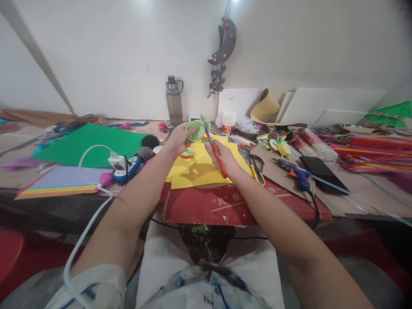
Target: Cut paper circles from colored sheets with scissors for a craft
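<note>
From my feed: left hand [180, 136] pinching green piece [195, 130]; right hand [224, 156] gripping red-handled scissors [215, 150], blades at the piece's edge. Both above yellow paper [202, 165]. Left, green sheet [86, 143]; right, cutter [256, 170], then glue gun [301, 176]. Bottle [174, 103] behind, by wall [112, 60].

The scissors [215, 150] pair smooth grey metal blades with glossy red plastic handles. Matt, smooth yellow paper [206, 169] lies under them, and the green sheet [93, 143] has an even, matt face. The bottle [174, 105] looks like smoky translucent plastic with a dark plastic cap. Brown cardboard [283, 171] is dull; the glue gun [301, 178] is blue plastic. The bag [317, 146] is clear, shiny, crinkled plastic. The trousers [164, 262] are pale matt cloth, softly creased.
</note>
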### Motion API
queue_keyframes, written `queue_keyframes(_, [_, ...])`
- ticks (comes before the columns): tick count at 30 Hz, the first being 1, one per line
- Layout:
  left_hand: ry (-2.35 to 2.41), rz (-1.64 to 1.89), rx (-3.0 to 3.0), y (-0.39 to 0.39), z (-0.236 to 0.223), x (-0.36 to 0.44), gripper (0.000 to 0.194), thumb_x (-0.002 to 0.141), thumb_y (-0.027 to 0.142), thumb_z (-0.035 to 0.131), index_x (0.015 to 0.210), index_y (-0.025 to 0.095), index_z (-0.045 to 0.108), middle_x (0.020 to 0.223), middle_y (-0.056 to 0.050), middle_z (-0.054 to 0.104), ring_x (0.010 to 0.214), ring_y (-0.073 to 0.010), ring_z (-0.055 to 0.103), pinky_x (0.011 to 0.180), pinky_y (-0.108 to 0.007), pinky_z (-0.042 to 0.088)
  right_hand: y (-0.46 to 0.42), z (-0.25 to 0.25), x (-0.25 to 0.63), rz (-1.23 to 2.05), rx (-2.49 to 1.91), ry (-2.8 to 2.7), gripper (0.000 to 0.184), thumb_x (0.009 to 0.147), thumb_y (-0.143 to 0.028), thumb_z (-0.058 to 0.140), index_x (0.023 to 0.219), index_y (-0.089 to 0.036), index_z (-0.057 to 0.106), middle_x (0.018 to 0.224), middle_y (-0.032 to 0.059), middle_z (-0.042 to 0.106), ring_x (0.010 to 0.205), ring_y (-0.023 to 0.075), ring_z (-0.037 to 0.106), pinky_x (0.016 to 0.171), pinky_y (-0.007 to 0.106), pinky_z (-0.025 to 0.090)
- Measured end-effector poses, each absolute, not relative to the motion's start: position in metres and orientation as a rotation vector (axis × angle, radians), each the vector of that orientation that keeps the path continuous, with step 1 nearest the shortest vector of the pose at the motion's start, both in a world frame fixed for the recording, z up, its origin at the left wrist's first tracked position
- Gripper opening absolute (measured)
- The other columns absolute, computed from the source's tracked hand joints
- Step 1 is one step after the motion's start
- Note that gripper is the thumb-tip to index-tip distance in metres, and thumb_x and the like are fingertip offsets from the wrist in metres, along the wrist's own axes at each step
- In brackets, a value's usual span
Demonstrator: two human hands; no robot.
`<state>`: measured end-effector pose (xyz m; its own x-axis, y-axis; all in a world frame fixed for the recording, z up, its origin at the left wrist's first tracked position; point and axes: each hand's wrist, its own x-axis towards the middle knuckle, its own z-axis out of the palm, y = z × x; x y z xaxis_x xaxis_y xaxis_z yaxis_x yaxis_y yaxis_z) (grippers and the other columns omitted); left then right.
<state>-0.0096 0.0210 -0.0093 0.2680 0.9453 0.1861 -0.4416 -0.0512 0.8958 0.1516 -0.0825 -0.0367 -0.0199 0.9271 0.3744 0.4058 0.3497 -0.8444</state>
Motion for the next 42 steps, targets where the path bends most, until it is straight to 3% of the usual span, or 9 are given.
queue_keyframes(18, [0.630,1.189,1.280,0.027,-0.005,-0.025,0.028,0.059,0.017,0.094,0.078,0.013,0.073,0.074,0.000,0.071,0.066,-0.0101,0.061,0.067,-0.021,0.051,-0.078,-0.044,0.151,0.703,-1.267,-1.608,0.065,0.083,-0.090,0.052,0.084,-0.025,0.051,0.065,-0.0019,0.048,0.059,0.0149,0.046,0.053,0.029,0.034])
queue_keyframes(29, [0.577,1.191,1.201,0.021,-0.005,-0.017,0.031,0.063,0.015,0.094,0.079,0.013,0.068,0.071,0.003,0.068,0.062,-0.0063,0.061,0.062,-0.016,0.050,-0.083,-0.039,0.151,0.610,-1.248,-1.654,0.064,0.086,-0.089,0.045,0.084,-0.025,0.048,0.067,-0.0036,0.046,0.061,0.0144,0.045,0.064,0.032,0.040])
queue_keyframes(35, [0.584,1.217,1.143,0.011,-0.003,-0.009,0.032,0.064,0.010,0.092,0.079,0.015,0.064,0.073,0.004,0.069,0.064,-0.0082,0.064,0.064,-0.019,0.053,-0.079,-0.045,0.152,0.741,-1.194,-1.574,0.062,0.087,-0.087,0.052,0.095,-0.026,0.050,0.068,-0.0049,0.044,0.057,0.0139,0.044,0.056,0.029,0.039])
queue_keyframes(42, [0.581,1.229,1.163,0.013,-0.004,-0.012,0.031,0.066,0.009,0.090,0.077,0.015,0.062,0.070,0.004,0.067,0.061,-0.0082,0.062,0.061,-0.019,0.050,-0.078,-0.044,0.152,0.724,-1.155,-1.596,0.064,0.085,-0.088,0.053,0.095,-0.025,0.051,0.074,-0.0019,0.054,0.064,0.0147,0.050,0.062,0.029,0.043])
